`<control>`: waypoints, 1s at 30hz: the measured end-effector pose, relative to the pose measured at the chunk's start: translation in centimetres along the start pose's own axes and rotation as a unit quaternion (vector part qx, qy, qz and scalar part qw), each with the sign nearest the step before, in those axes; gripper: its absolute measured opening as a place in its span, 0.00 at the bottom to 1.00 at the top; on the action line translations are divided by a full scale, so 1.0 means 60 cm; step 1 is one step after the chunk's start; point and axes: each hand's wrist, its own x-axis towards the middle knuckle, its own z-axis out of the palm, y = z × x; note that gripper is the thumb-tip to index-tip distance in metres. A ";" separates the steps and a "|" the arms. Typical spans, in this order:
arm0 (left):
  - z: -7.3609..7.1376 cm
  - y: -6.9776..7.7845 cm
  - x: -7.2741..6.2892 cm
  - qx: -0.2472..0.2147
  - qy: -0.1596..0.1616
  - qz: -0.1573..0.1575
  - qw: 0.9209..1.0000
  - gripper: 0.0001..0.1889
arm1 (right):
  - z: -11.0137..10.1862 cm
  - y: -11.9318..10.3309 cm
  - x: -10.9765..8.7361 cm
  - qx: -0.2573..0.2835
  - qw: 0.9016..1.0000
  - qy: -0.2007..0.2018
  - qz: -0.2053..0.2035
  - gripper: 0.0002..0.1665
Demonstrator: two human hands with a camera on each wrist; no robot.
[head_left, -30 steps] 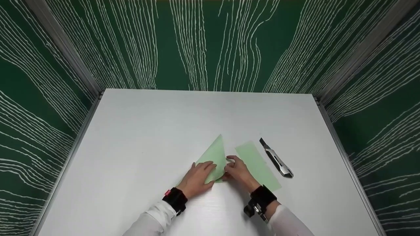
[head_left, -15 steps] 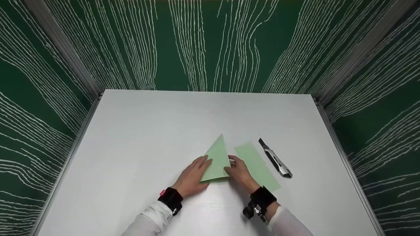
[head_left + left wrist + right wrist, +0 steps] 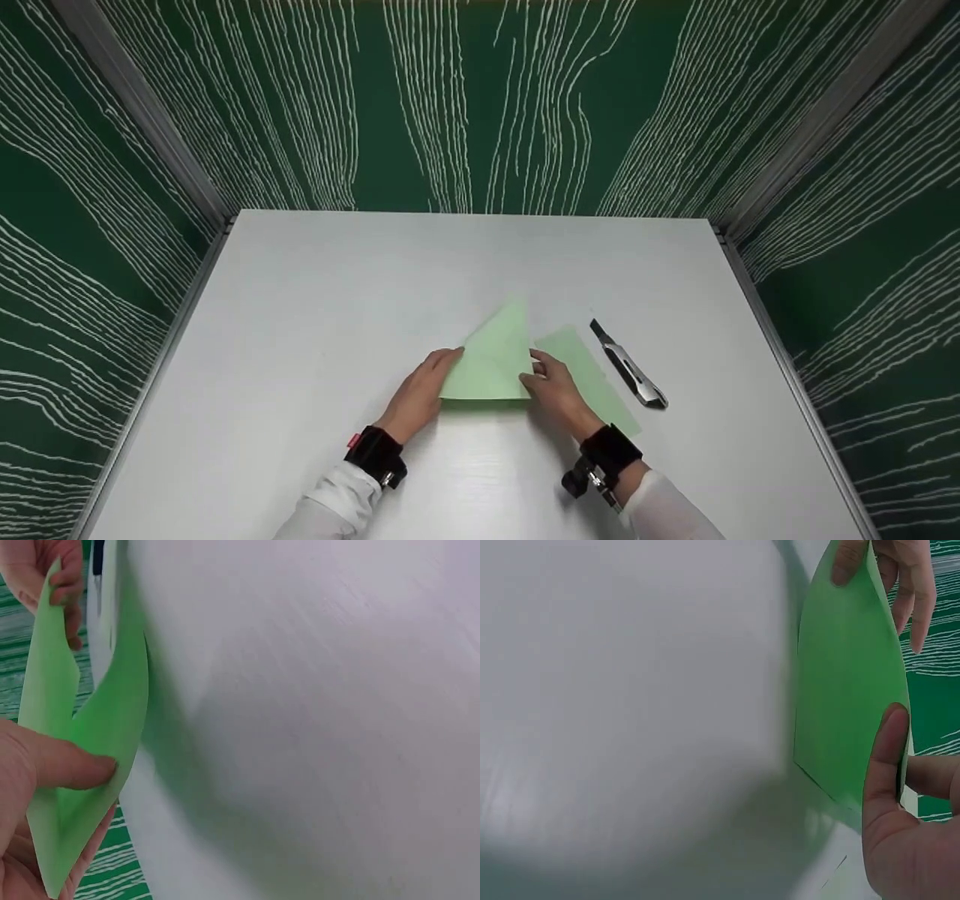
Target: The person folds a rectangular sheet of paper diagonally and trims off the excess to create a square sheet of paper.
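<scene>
A folded sheet of pale green paper [image 3: 491,360], roughly triangular with its tip pointing away, is held a little above the table. My left hand [image 3: 417,391] grips its left side. In the left wrist view the thumb [image 3: 82,765] lies between the paper's two layers, with the fingers behind the lower one. My right hand [image 3: 559,391] pinches the right edge between thumb and fingers, also visible in the right wrist view, where the thumb [image 3: 889,739] presses on the near face. The layers gape apart at the near edge.
A green paper strip [image 3: 585,367] lies right of the folded sheet, partly beneath my right hand. Beyond it rests a utility knife [image 3: 628,364] with its dark blade pointing away. Both are on the white table [image 3: 322,315], bounded by green, white-lined walls [image 3: 480,105].
The folded paper has been raised and turned until its near edge lies level. My left hand has shifted left from on top of the paper to its left edge; the right still holds the right edge.
</scene>
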 end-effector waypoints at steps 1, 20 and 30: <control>-0.002 0.001 0.000 0.000 0.011 0.003 1.000 0.47 | 0.001 -0.002 0.001 -0.002 1.000 -0.001 -0.001 0.37; -0.044 0.017 0.007 0.197 0.135 0.096 0.966 0.40 | 0.012 -0.036 -0.009 0.039 0.998 -0.036 -0.044 0.36; -0.038 0.004 -0.003 0.361 0.077 0.149 0.917 0.34 | 0.008 -0.027 0.004 0.011 0.999 -0.007 -0.044 0.35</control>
